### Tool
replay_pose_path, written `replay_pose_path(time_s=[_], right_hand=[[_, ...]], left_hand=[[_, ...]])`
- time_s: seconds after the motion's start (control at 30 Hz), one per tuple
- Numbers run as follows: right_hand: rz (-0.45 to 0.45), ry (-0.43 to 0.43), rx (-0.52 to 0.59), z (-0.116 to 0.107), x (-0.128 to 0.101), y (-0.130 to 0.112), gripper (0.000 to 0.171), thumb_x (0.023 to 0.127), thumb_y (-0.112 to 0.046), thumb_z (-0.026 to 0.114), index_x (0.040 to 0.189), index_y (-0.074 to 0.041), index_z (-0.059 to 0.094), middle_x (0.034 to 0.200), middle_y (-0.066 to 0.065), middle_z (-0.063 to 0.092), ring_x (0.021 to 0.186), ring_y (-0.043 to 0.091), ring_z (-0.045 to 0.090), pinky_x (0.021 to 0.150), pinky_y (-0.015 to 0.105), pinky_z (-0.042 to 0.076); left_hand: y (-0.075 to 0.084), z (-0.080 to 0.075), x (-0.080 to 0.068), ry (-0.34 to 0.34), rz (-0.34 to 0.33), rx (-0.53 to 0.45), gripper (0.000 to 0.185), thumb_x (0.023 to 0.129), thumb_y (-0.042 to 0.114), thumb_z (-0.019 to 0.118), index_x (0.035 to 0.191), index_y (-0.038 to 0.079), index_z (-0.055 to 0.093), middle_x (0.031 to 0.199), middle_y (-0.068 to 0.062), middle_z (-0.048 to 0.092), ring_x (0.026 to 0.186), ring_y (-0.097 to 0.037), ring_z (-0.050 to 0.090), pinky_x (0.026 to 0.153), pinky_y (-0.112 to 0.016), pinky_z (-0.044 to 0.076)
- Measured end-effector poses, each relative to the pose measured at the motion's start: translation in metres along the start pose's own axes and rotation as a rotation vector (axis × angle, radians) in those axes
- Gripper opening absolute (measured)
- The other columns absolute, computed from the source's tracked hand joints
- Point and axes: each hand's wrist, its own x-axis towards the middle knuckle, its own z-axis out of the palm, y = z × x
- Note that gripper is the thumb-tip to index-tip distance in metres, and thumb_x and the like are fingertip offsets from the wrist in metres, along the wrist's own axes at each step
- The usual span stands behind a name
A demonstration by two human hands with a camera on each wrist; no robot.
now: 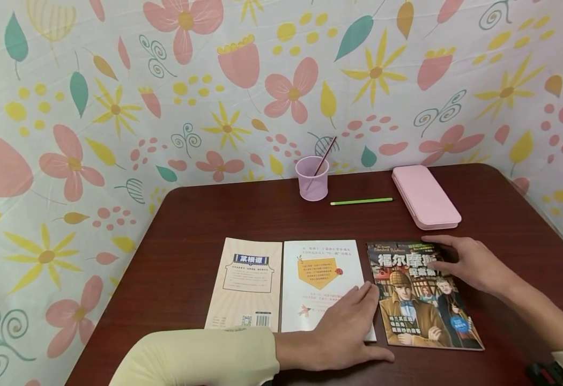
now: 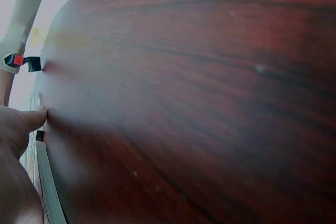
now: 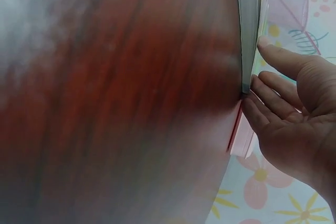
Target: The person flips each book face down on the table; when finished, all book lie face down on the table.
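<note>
Three books lie in a row on the dark wooden table. My left hand (image 1: 341, 333) rests on the right side of the white book (image 1: 295, 305), fingers extended together near its right edge and thumb stretched toward the illustrated book. My right hand (image 1: 467, 264) is at the top right corner of that illustrated book (image 1: 407, 305), which has a man in a cap on its cover. Its thumb lies over the cover and its fingers touch the corner; in the right wrist view the fingers are loosely extended. A beige book (image 1: 221, 289) lies left of the white one.
Behind the books stand a lilac mesh pen cup (image 1: 312, 185) holding a dark pencil (image 1: 326, 153), a green pencil (image 1: 361, 201) and a pink case (image 1: 427, 197). A flowered cloth (image 1: 243, 123) hangs along the back of the table (image 1: 165, 268).
</note>
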Motion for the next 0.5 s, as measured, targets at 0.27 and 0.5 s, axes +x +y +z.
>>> replay_pose_path(time_s=[0.27,0.5], right_hand=[[0.02,0.019,0.029,0.0007,-0.0012,-0.0025,0.06,0.092,-0.019,0.085,0.144,0.001,0.063,0.141,0.04,0.057,0.104,0.049,0.068,0.068,0.034,0.042],[0.039,0.021,0.056,0.0011,-0.0023,-0.0019,0.06,0.092,-0.02,0.086,0.144,0.002,0.063,0.143,0.04,0.055,0.124,0.059,0.058,0.068,0.029,0.047]], left_hand=[[0.0029,0.0058,0.0032,0.03,-0.051,-0.034,0.105,0.093,0.065,0.073,0.165,0.002,0.031,0.168,-0.01,0.038,0.158,-0.017,0.027,0.127,-0.027,0.017],[0.0039,0.0075,0.0034,0.05,-0.102,-0.118,0.102,0.091,0.059,0.079,0.166,0.006,0.034,0.168,-0.008,0.039,0.156,-0.016,0.032,0.125,-0.028,0.024]])
